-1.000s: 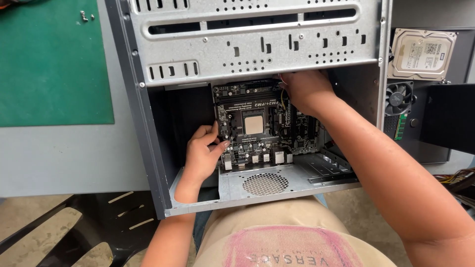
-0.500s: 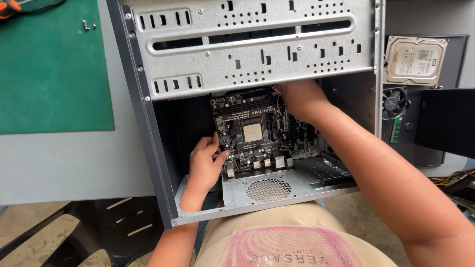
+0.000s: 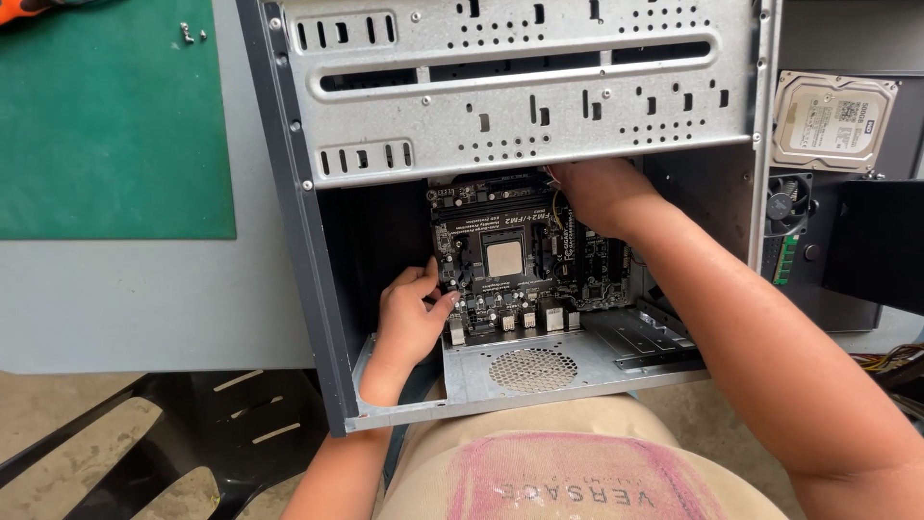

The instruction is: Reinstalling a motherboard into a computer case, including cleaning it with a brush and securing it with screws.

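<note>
Grey surface, green mat: open case holds our motherboard. Left hand pinches its left edge; right hand grips its top, fingers hidden.

White rectangular label on hard drive, seemingly; upper right.

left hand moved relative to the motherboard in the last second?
No clear move. The left hand stays at the left edge of the motherboard, fingertips beside the board's corner near the processor socket, as before. Only the camera view shifted.
</note>
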